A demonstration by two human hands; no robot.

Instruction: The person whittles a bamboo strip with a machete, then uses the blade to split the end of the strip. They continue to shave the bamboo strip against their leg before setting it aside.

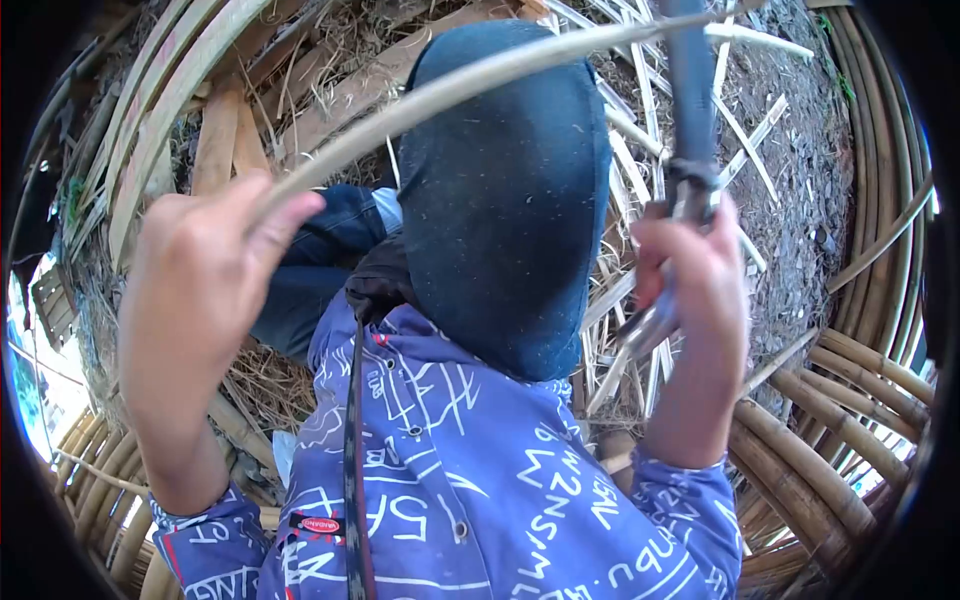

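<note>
Two hands work one long bamboo strip (470,85) arching over the knee (505,200): left hand (195,290) fingers pinch its end, right hand (690,300) grips a knife (690,130). The strip looks light, springy, sharp-edged; best held near the ends.

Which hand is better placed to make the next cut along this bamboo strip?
Right. The right hand grips the knife against the bamboo strip; the left hand only holds the strip's end.

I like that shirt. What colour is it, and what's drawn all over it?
The shirt is purple-blue with white scribbled letters and numbers, seen in the head view.
</note>
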